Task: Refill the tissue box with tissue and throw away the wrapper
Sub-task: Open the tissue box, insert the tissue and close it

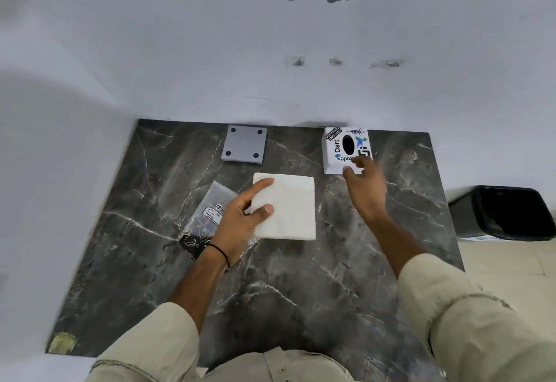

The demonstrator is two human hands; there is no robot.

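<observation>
A white stack of tissue [288, 207] lies on the dark marble table [270, 285]. My left hand [240, 219] grips the stack's left edge, thumb on top. Under that hand lies the clear plastic wrapper [207, 210] with a black printed end. The white tissue box [346, 150], covered in stickers and with a black oval opening on top, stands at the back right. My right hand [364, 183] touches the box's near corner with its fingertips, fingers spread and not closed around it.
A grey square plate with four black dots [244, 144] lies at the back by the white wall. A black bin with a black liner [508, 213] stands on the floor to the right of the table.
</observation>
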